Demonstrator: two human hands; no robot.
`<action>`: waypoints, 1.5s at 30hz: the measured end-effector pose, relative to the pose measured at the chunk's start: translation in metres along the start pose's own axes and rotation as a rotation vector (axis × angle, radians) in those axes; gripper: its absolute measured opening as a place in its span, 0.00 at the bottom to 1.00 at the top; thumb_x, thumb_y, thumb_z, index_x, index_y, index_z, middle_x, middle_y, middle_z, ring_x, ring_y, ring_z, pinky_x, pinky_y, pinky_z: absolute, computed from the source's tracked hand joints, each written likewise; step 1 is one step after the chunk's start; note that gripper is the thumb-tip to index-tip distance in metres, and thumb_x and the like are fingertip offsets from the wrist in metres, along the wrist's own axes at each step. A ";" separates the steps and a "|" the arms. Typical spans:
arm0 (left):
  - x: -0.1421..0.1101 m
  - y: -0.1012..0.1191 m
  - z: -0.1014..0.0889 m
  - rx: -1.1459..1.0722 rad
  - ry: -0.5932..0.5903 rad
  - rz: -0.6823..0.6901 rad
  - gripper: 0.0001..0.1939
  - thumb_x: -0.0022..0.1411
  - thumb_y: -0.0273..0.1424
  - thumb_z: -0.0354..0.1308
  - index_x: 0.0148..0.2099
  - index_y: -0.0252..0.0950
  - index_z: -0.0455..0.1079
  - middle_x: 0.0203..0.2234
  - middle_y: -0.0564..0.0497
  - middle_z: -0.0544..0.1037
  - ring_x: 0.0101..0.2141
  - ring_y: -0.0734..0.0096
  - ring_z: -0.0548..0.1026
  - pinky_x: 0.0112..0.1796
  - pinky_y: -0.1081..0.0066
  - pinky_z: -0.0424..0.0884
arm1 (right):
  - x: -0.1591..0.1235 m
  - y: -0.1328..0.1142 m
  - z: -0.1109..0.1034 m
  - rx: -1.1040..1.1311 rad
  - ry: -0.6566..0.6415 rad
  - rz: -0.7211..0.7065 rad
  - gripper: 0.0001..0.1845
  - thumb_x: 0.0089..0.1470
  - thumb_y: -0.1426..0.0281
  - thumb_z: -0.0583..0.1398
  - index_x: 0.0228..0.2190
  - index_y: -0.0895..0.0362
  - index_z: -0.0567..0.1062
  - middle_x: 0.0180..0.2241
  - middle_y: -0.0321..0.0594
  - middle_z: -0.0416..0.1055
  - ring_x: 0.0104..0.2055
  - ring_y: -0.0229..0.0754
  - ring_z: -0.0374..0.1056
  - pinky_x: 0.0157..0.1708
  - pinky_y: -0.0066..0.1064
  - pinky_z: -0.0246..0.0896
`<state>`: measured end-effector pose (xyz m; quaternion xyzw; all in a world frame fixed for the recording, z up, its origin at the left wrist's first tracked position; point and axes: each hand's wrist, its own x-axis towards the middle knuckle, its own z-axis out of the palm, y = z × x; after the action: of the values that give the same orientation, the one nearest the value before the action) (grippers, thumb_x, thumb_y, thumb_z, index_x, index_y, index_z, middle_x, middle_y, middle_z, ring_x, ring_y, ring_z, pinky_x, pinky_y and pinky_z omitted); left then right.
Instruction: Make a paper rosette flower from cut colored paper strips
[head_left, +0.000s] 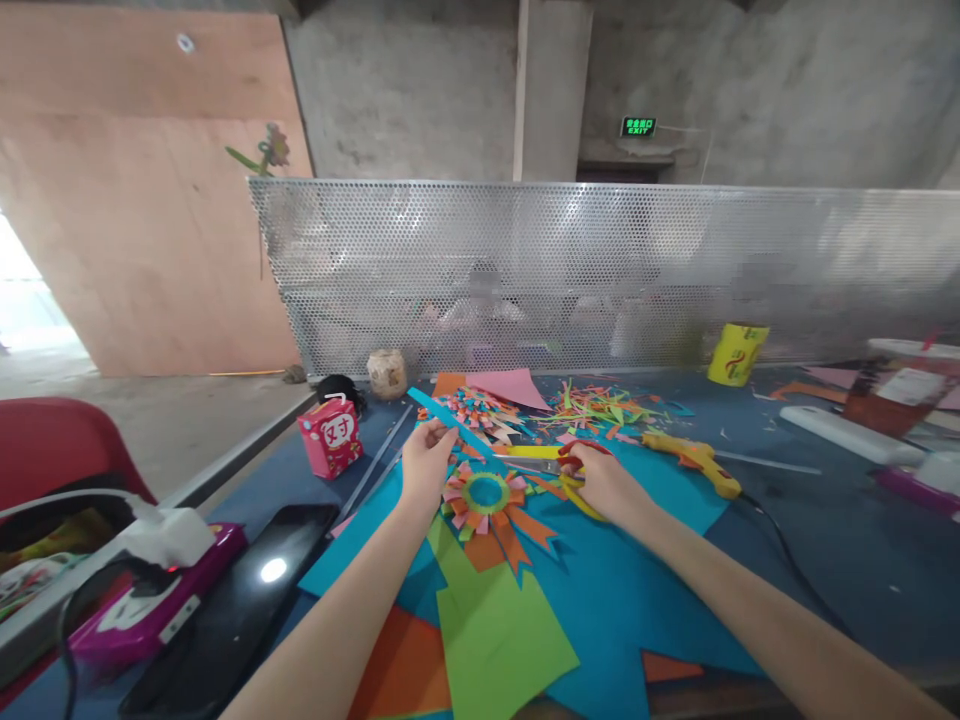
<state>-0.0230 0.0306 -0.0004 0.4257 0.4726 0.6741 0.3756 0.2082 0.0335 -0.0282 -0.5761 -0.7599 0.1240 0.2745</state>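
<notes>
Pinched in my left hand [429,458] is a long blue paper strip [454,418], slanting down to the right. My right hand [592,475] grips scissors [529,463] with red and yellow handles; their blades point left, close to the strip's lower end. Whether the blades touch the strip I cannot tell. Just below both hands lies a ring-shaped paper rosette [484,497] with orange, pink and green fringes and two orange tails. It rests on blue sheets [607,610], near a green sheet [502,640] and an orange sheet [405,665].
Small paper cuttings [600,408] are heaped behind my hands. A yellow glue gun [697,462] with a cord lies right. On the left are a pink drink carton [330,440], a phone [240,600] and a purple power strip [157,610]. A perforated metal screen [420,250] stands behind.
</notes>
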 end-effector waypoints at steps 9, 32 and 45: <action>0.004 0.002 -0.002 -0.110 0.037 -0.049 0.14 0.38 0.33 0.61 0.29 0.32 0.65 0.21 0.54 0.70 0.22 0.76 0.69 0.19 0.78 0.61 | 0.014 0.009 0.000 -0.053 0.046 0.039 0.11 0.47 0.74 0.53 0.36 0.58 0.68 0.38 0.46 0.72 0.42 0.43 0.67 0.37 0.29 0.59; 0.005 0.004 0.001 -0.507 -0.146 -0.298 0.13 0.35 0.26 0.64 0.25 0.35 0.61 0.16 0.58 0.67 0.18 0.79 0.67 0.17 0.78 0.61 | 0.023 0.023 -0.011 -0.081 0.034 0.069 0.10 0.42 0.71 0.59 0.31 0.60 0.70 0.34 0.46 0.73 0.36 0.45 0.68 0.35 0.30 0.60; 0.003 0.005 0.003 -0.485 -0.195 -0.349 0.12 0.38 0.23 0.63 0.25 0.34 0.62 0.13 0.58 0.67 0.14 0.80 0.66 0.16 0.79 0.63 | 0.015 0.029 -0.030 0.004 0.092 0.042 0.07 0.40 0.75 0.58 0.27 0.58 0.69 0.30 0.40 0.73 0.35 0.43 0.68 0.36 0.30 0.60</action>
<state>-0.0217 0.0333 0.0053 0.2987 0.3257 0.6487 0.6196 0.2458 0.0528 -0.0139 -0.5966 -0.7338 0.1046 0.3076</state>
